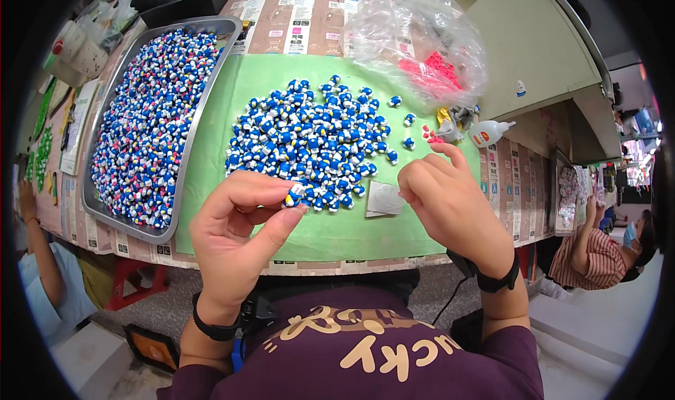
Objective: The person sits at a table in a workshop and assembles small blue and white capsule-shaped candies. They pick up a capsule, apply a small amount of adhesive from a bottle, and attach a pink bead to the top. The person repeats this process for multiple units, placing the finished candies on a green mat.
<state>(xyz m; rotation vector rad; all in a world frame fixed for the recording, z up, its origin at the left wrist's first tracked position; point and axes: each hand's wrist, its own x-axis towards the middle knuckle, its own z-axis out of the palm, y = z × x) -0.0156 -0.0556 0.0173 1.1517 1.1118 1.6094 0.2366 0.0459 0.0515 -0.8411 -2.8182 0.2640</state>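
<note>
Left hand (235,224) is pinching a piece (293,197) before the seemingly unfinished pile (309,129), right hand (453,203) curling (hold unclear), the tray (187,154) leftward apparently holding finished ones.

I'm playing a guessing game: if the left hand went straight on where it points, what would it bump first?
Probably the pile of small blue-and-white pieces, just beyond the left hand; depth is unclear, so it might pass above them.

At the upper left of the frame, a black box (186,5) lies near a pale bottle (86,50). A beige cabinet (527,45) fills the upper right. At the lower left, a red stool (121,282) stands beside a light blue sleeve (67,282); a striped top (582,263) shows far right.
</note>
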